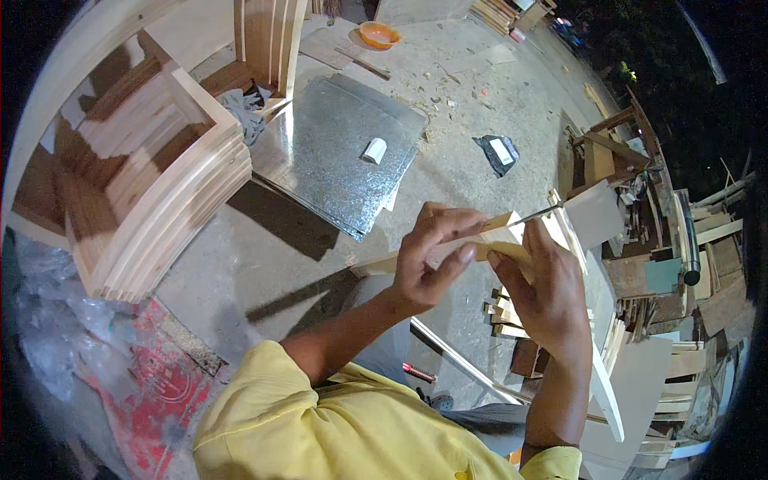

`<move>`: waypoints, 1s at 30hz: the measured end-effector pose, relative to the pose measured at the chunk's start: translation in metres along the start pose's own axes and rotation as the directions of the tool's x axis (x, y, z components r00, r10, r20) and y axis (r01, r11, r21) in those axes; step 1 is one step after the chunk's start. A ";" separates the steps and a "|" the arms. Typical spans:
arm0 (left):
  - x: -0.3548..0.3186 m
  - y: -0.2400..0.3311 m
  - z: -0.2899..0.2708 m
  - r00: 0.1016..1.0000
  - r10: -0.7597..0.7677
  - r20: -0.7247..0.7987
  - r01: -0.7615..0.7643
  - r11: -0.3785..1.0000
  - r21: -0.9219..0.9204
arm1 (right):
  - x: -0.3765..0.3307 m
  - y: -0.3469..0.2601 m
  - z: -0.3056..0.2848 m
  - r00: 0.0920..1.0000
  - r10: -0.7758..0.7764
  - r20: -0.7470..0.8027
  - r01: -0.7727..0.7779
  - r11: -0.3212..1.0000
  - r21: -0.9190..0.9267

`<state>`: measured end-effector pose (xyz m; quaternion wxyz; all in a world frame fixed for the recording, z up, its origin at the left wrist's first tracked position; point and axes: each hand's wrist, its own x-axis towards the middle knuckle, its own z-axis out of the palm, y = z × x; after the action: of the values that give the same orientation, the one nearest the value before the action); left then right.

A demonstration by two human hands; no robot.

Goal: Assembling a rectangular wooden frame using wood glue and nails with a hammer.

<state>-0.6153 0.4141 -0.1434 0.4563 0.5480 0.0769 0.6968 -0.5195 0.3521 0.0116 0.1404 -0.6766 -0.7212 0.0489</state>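
Observation:
My left hand [432,258] curls round a pale wooden piece [502,222] in front of my body, thumb and fingers bent along it. My right hand [552,292] closes on a yellowish, flat piece [506,250] lying against the wood, its thumb pressed on top. I cannot make out whether this is wood or a folded sheet. A thin dark metal rod [538,214] sticks out beside my right fingertips; its other end is hidden. Below my left hand, a board [374,266] runs toward my leg.
Curved wooden frames [172,212] stand at the left. Beyond my hands, stacked metal sheets [328,144] carry a small white object [374,150]. A black packet [498,154] and an orange bowl [379,35] lie on the floor. Wood offcuts [720,240] pile up at the right.

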 end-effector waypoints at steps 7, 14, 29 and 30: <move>0.017 0.003 -0.008 0.958 -0.216 0.186 0.237 0.967 -0.097 | 0.000 0.002 -0.002 1.000 0.006 0.019 -0.006 1.000 0.028; 0.033 0.003 -0.009 0.877 -0.375 0.302 0.456 0.848 -0.271 | -0.002 0.002 -0.003 1.000 -0.010 0.023 0.010 1.000 -0.014; 0.052 -0.010 0.005 0.887 -0.141 0.440 0.207 0.973 -0.105 | -0.027 0.020 -0.010 0.874 -0.279 -0.399 0.243 0.960 -0.139; 0.053 -0.014 0.005 0.868 -0.133 0.478 0.233 0.960 -0.157 | -0.039 0.023 -0.011 0.814 -0.381 -0.439 0.307 0.923 -0.232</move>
<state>-0.6021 0.4582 -0.1129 0.5807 0.6371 -0.0559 0.5037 -0.4921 0.3137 0.0106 0.2682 -0.5341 -0.7765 -0.1996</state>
